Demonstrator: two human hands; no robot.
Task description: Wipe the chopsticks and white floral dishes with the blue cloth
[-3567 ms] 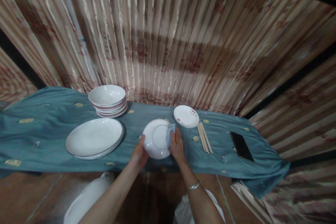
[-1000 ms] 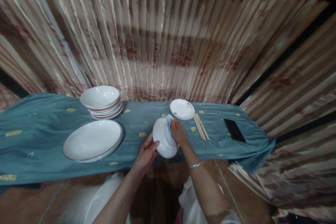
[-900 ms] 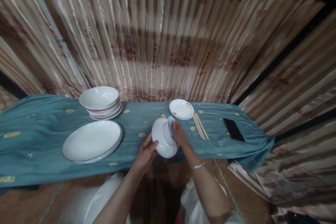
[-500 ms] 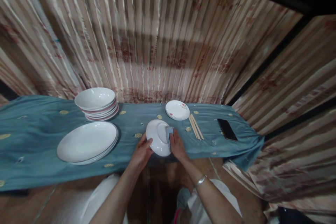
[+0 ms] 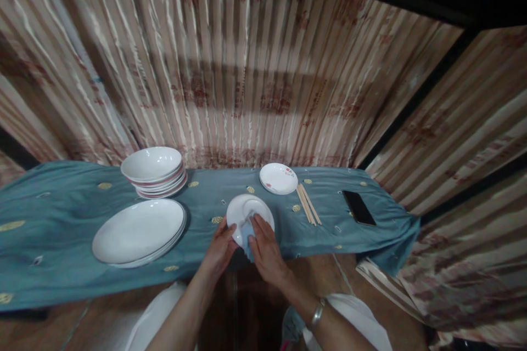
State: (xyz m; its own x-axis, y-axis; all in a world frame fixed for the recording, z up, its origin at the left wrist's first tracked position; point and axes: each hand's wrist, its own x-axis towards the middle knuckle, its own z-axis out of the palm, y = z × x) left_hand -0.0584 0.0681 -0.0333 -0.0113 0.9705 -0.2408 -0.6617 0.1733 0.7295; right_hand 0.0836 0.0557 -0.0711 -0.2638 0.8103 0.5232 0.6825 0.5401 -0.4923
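Observation:
A small white plate is held over the front part of the table, its underside with the round foot ring facing me. My left hand grips its left lower rim, thumb on top. My right hand presses a light blue cloth against the plate's underside, around the foot ring. The cloth hangs down past the plate's lower edge, and the palm partly covers it. Just behind the held plate lie small white plates with a red flower pattern, stacked.
At left stand a stack of white bowls and a stack of large oval plates. Several wooden chopsticks and a black phone lie at right. A teal cloth covers the table; a pleated curtain hangs behind.
My right hand and the cloth have moved from the plate's right rim to its middle and lower part. The plate has turned to face me more fully. The view has shifted slightly.

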